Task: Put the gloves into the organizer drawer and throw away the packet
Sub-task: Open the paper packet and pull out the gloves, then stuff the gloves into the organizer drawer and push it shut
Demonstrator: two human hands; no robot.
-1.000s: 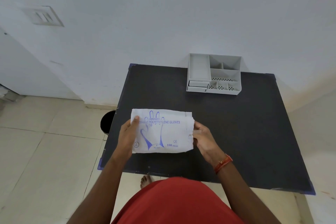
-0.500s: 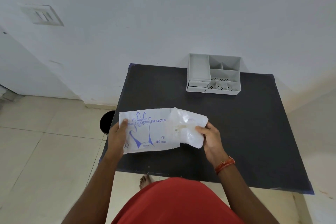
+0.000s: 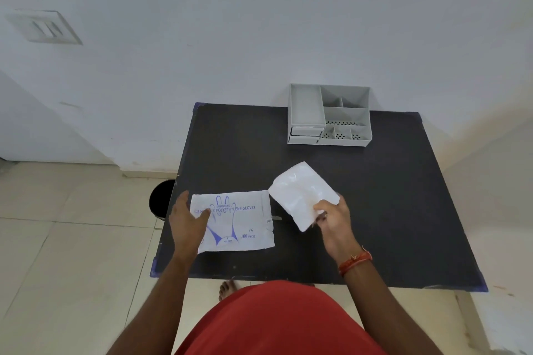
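Head view: glove stack [image 3: 302, 196] and packet [image 3: 239, 225] apart over the black worktop [image 3: 403, 210].
Right hand [image 3: 334, 222], centre-right of frame: fingers pinch the lower corner of the white glove stack, held tilted. Left hand [image 3: 186, 225], centre-left: thumb lies on the printed packet's left edge; whether the fingers clamp it from below cannot be told. Grey organizer [image 3: 328, 115] stands at the worktop's far edge, its drawer [image 3: 305, 132] closed. Black bin [image 3: 161, 199] sits on the floor at left.

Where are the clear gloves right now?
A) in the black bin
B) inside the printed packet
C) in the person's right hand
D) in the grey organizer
C: the right hand grips the gloves, which are out of the packet and beside it.
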